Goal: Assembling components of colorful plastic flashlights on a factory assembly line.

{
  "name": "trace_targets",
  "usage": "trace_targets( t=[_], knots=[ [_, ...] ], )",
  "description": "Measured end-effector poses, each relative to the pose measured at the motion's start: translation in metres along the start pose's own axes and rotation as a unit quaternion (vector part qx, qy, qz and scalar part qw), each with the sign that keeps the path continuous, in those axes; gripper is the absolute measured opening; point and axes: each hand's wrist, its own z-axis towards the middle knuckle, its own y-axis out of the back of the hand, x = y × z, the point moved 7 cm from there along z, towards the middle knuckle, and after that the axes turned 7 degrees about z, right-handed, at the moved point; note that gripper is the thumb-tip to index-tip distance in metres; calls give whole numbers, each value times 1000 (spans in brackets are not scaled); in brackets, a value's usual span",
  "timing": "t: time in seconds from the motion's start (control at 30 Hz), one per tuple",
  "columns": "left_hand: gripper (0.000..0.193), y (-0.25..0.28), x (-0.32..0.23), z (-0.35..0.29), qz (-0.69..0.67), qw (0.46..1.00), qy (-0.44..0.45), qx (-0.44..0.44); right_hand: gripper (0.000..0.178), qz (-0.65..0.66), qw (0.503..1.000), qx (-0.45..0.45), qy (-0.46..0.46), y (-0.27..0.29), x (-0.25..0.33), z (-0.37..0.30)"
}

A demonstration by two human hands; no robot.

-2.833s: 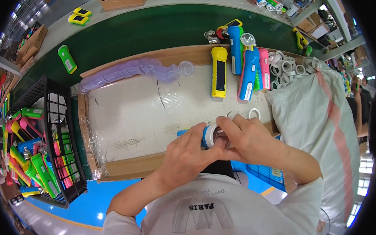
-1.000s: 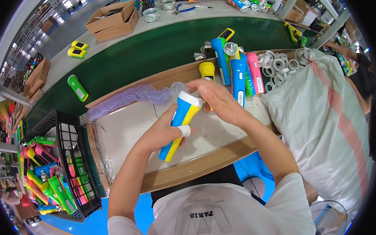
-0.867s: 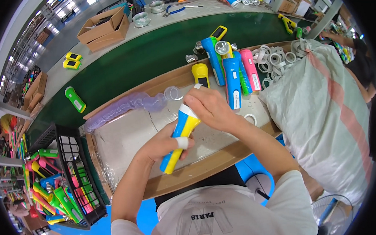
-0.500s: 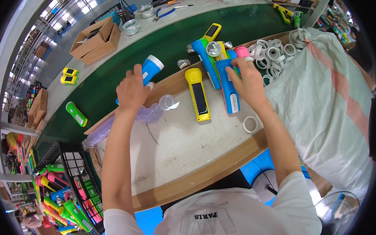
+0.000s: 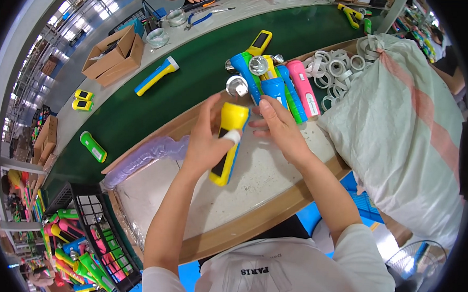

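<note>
My left hand (image 5: 205,147) grips a yellow flashlight (image 5: 224,166) with a dark panel and a blue side, tilted above the white tray (image 5: 189,212). A white wrap (image 5: 233,136) covers its thumb tip. Just right of that flashlight is my right hand (image 5: 284,130), fingers apart, beside a blue flashlight (image 5: 274,90). Beyond the hands, a silver reflector cup (image 5: 236,86) sits near the yellow flashlight's head. Several flashlights lie bunched there, among them a pink one (image 5: 303,89). A row of purplish clear lens discs (image 5: 147,155) runs along the tray's far left edge.
White rings (image 5: 339,69) are heaped at the right, by a large white woven sack (image 5: 396,132). A blue-and-yellow flashlight (image 5: 157,76) and a green one (image 5: 93,146) lie on the green belt (image 5: 126,105). At lower left stands a black crate (image 5: 98,213) near many flashlights.
The blue flashlight with the white rim left my left hand and lies on the belt. My left hand has taken the yellow flashlight. My right hand moved left and down, off the bunch.
</note>
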Motion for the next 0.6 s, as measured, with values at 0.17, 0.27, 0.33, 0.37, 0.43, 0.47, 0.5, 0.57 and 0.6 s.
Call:
trace_targets(
  t=[0.17,0.27,0.33,0.37,0.43,0.47,0.5,0.57,0.6],
  knots=[
    [73,14,-7,-85,-82,995,12,63,34,221,960,143,-90,-52,-14,-12],
    [75,21,5,-116,-73,997,20,2,23,-107,932,157,309,-76,31,-45],
    [77,28,6,-129,-131,989,3,-63,30,-208,840,167,472,-86,42,-74],
    [78,30,6,-134,-140,988,-1,-63,35,-231,821,196,485,-91,40,-81],
    [78,32,9,-142,-179,981,-2,-76,36,-236,823,227,465,-96,36,-92],
    [79,32,9,-144,-197,977,-12,-79,37,-242,826,250,443,-100,33,-97],
    [80,32,11,-148,-200,977,-16,-75,39,-259,810,263,456,-104,32,-106],
    [73,30,11,-154,-198,977,-29,-75,38,-282,796,254,471,-107,34,-123],
    [73,31,13,-156,-203,976,-29,-78,37,-292,788,255,477,-108,31,-130]
  ],
)
